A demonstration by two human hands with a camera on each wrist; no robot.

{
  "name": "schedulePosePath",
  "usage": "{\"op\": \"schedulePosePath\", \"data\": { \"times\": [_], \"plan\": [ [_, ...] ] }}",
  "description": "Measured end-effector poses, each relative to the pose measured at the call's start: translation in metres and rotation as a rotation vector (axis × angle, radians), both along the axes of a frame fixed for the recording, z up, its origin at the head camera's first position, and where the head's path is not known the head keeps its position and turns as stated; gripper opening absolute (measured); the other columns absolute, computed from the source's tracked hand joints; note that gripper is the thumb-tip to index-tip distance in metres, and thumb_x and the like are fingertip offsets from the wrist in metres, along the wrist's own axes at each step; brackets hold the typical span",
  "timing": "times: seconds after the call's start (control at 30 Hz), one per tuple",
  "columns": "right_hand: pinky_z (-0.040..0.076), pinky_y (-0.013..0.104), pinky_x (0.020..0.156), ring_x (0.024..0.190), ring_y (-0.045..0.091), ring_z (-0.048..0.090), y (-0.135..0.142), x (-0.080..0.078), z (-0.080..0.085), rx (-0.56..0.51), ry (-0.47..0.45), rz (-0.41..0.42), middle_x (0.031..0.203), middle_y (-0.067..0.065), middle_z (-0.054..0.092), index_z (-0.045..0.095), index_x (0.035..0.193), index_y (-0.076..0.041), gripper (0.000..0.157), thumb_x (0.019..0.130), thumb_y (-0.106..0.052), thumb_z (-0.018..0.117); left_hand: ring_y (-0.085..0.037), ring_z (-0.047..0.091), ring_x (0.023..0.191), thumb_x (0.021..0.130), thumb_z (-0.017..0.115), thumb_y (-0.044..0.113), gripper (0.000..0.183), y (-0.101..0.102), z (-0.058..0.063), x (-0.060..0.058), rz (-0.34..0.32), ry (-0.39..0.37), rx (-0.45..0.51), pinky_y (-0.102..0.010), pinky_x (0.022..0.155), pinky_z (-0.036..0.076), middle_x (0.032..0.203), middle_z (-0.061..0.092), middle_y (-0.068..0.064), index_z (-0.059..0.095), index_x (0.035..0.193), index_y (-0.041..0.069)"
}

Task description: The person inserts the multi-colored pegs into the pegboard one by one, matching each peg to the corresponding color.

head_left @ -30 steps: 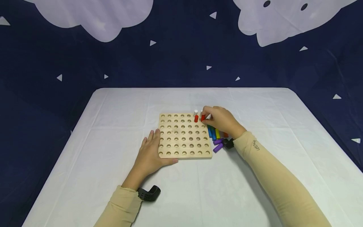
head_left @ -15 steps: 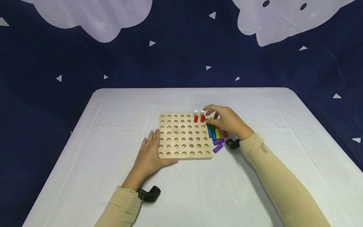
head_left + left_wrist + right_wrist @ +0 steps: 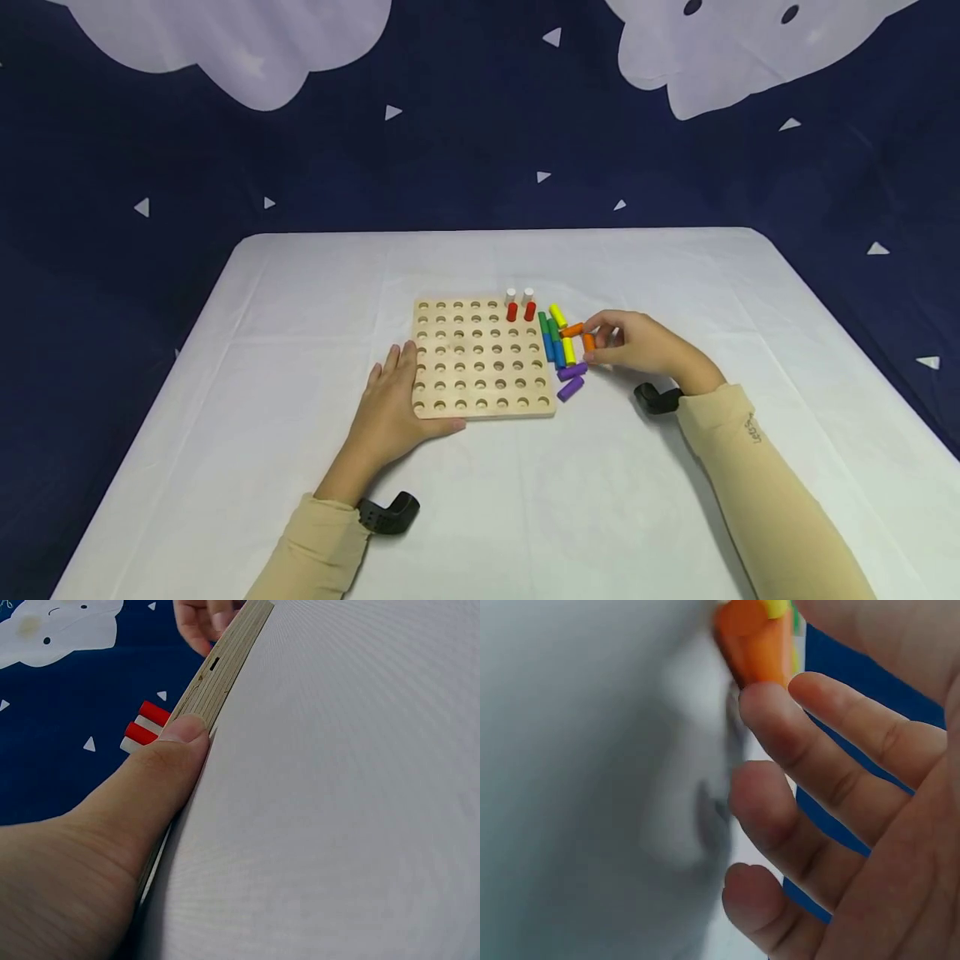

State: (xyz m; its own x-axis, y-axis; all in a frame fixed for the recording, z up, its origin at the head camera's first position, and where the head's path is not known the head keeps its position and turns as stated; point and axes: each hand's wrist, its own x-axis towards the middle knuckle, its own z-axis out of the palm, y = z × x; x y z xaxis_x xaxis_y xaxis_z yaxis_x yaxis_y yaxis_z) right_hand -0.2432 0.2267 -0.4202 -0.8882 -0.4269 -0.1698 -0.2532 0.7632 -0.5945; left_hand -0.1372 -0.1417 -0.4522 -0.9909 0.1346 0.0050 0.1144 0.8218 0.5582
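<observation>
My left hand (image 3: pixel 386 408) lies along the near left corner of a square wooden pegboard (image 3: pixel 480 415). Its thumb presses the board's front edge (image 3: pixel 225 667), and the other fingers lie along the left side. Two red pegs (image 3: pixel 512 312) (image 3: pixel 530 312) stand upright near the far right corner, in front of two white pegs (image 3: pixel 511 296) (image 3: pixel 528 296). To the right of the board, my right hand (image 3: pixel 637 340) has finger and thumb at either end of an orange peg (image 3: pixel 589 342). In the right wrist view a fingertip meets this orange peg (image 3: pixel 761 649), while the other fingers are spread.
Loose pegs lie beside the board's right edge: green (image 3: pixel 543 322), blue (image 3: pixel 548 347), yellow (image 3: pixel 568 351), another orange one (image 3: pixel 572 330) and two purple (image 3: pixel 572 372). A white cloth covers the table (image 3: pixel 480 517). A dark blue patterned curtain (image 3: pixel 465 158) hangs behind it.
My right hand let go of the second red peg, which stands in the board, and moved right and towards me to an orange peg. The left hand keeps its place on the board.
</observation>
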Motion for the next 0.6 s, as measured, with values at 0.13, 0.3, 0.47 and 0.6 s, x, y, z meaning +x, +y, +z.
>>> {"op": "schedulePosePath", "data": {
  "times": [0.13, 0.3, 0.47, 0.6],
  "plan": [
    [0.046, 0.028, 0.068, 0.077, 0.018, 0.053, 0.0006, 0.0039, -0.0030, -0.005, -0.001, -0.020, 0.095, 0.003, 0.062, 0.064, 0.122, -0.013, 0.043, 0.084, -0.024, 0.080, -0.037, 0.011, 0.154, 0.061, 0.084, 0.066, 0.139, 0.0000, 0.0004, 0.0004, 0.001, 0.002, 0.004, -0.050, 0.127, 0.006, 0.164, 0.015, -0.023, 0.012, 0.157, -0.003],
    [0.044, 0.029, 0.068, 0.079, 0.019, 0.052, -0.0020, 0.0045, -0.0020, -0.011, -0.007, -0.031, 0.093, 0.004, 0.061, 0.064, 0.121, -0.011, 0.041, 0.085, -0.024, 0.079, -0.037, 0.011, 0.154, 0.060, 0.084, 0.066, 0.139, -0.0002, 0.0008, 0.0007, 0.005, 0.005, 0.004, -0.051, 0.127, 0.006, 0.164, 0.015, -0.023, 0.012, 0.157, -0.003],
    [0.045, 0.028, 0.068, 0.078, 0.018, 0.053, -0.0017, 0.0038, -0.0038, -0.002, -0.009, -0.047, 0.094, 0.004, 0.061, 0.063, 0.119, -0.012, 0.041, 0.084, -0.023, 0.080, -0.036, 0.010, 0.155, 0.060, 0.084, 0.067, 0.140, 0.0003, 0.0005, 0.0014, 0.008, 0.001, 0.004, -0.051, 0.127, 0.007, 0.164, 0.014, -0.022, 0.011, 0.158, -0.002],
    [0.048, 0.028, 0.069, 0.078, 0.020, 0.055, -0.0024, 0.0030, -0.0041, -0.033, 0.017, -0.073, 0.095, 0.004, 0.064, 0.063, 0.120, -0.015, 0.044, 0.082, -0.023, 0.082, -0.035, 0.010, 0.155, 0.060, 0.085, 0.067, 0.140, 0.0008, 0.0007, 0.0024, 0.012, -0.001, 0.004, -0.050, 0.127, 0.007, 0.165, 0.014, -0.022, 0.011, 0.158, -0.002]
  ]
}}
